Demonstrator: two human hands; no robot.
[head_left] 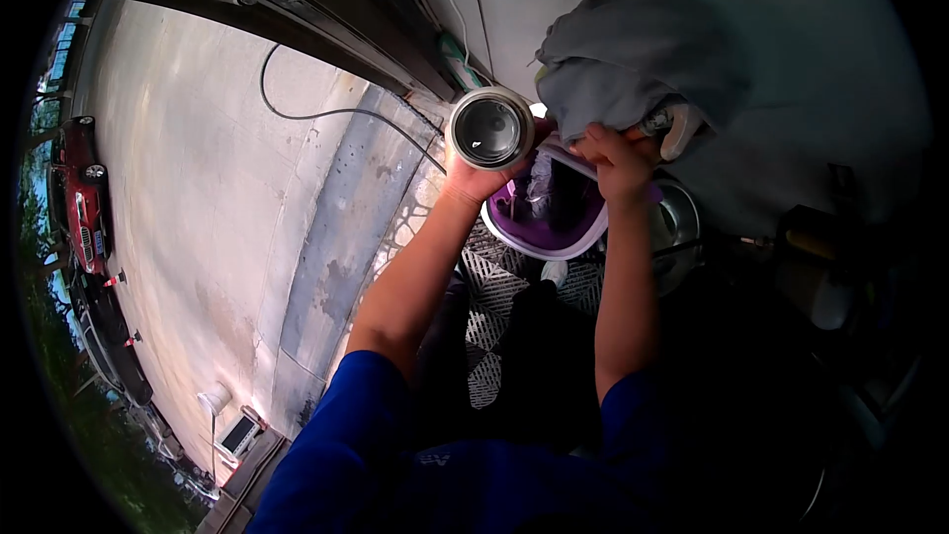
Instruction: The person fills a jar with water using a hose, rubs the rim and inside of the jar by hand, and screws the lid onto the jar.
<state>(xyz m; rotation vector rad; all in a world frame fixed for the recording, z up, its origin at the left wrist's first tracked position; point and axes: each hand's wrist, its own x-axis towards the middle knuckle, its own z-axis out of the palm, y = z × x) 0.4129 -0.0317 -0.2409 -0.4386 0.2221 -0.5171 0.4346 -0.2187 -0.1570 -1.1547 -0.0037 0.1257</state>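
Note:
My left hand (pixel 477 178) is wrapped round a can-like container (pixel 489 129), its round end facing me. That end has a pale rim and a dark, glossy middle; whether it is an opening or a base I cannot tell. To the right, my right hand (pixel 621 163) has its fingers closed at the lower edge of a bunched grey cloth (pixel 633 54). A beige, curved piece (pixel 680 133) shows beside these fingers, partly covered by the cloth. Below and between both hands stands a purple bucket (pixel 504 222) with a white rim and dark, crumpled material inside.
A metal bowl or pot (pixel 680 213) is right of the bucket, in shadow. Patterned matting (pixel 484 307) lies underfoot. A black hose (pixel 326 117) runs over the concrete at left. Farther out are a red car (pixel 87 198) and traffic cones. Dim, unclear items fill the right.

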